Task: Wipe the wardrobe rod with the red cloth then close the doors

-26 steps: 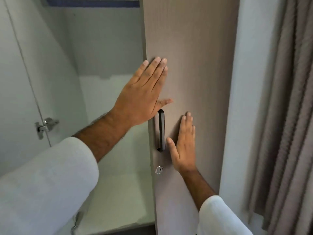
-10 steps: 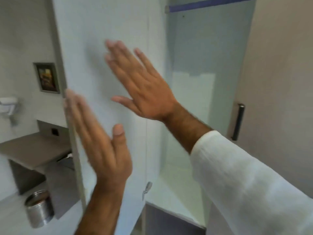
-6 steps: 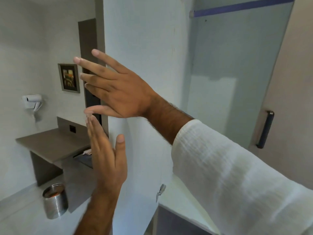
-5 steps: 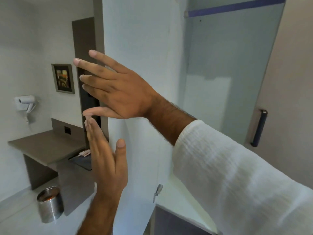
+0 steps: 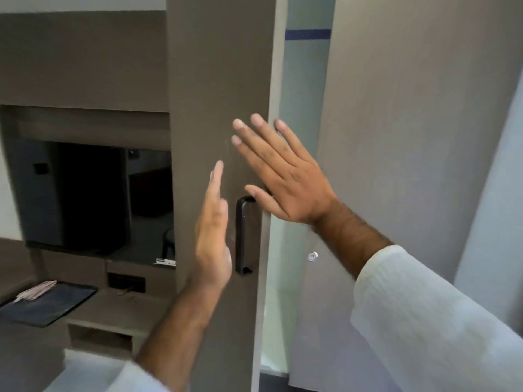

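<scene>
A: Where is the left door [image 5: 218, 80] standing, and how is it likely handling?

B: It is hanging nearly shut, a narrow gap remaining beside the right door [image 5: 396, 137] at three o'clock. Judged as a stiff, flat, matt wood-grain panel, it is probably swinging lightly on its hinges; pressing near the black bar handle [image 5: 244, 236] is the sensible hold.

A: What are the hands doing?

B: The right hand [image 5: 285, 176] is lying flat, fingers spread apart, over the door's free edge. The left hand [image 5: 212, 244] is standing edge-on at nine o'clock of the handle, fingers straight and together, gripping nothing.

A: And the rod?

B: The blue rod [image 5: 308, 34] is showing through the gap at twelve o'clock. No red cloth is appearing.
</scene>
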The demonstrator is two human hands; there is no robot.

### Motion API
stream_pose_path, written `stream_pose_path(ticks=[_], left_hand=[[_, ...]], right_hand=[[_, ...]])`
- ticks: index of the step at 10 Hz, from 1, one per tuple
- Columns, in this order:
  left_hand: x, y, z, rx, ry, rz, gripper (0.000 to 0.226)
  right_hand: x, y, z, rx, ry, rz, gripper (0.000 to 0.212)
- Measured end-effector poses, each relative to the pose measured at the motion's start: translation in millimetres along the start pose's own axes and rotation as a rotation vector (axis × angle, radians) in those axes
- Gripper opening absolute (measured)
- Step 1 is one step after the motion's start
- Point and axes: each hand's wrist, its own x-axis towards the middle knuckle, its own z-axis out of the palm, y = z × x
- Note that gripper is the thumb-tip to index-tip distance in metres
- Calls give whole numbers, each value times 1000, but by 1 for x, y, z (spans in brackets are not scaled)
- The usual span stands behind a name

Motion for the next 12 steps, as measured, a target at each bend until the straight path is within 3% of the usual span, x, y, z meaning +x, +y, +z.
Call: stream_pose_path(ticks=[1,2,4,5,8,10,11,12], left_hand=[[48,-22,20,110,-99,45,61],[89,-68,53,628,-166,264,62],[106,-126,93,1022,-51,430,66],[113,-140,103,1067,-27,440,67],[128,-169,130,1149,9,417,68],[130,-175,134,1195,6,416,69],[131,-173,133,1216,4,404,69],[128,-165,131,1254,-7,425,70]], right_hand=[[-26,21,5,-45,-67,50,69],[-80,55,19,-100,-175,235,71],[-179,103,43,-281,-451,632,77],[-196,108,59,-327,-446,670,79],[-212,112,92,-352,-300,713,81],[-205,106,88,-331,-325,737,81],[-203,104,81,-190,-300,742,77],[-181,128,32,301,76,937,58]])
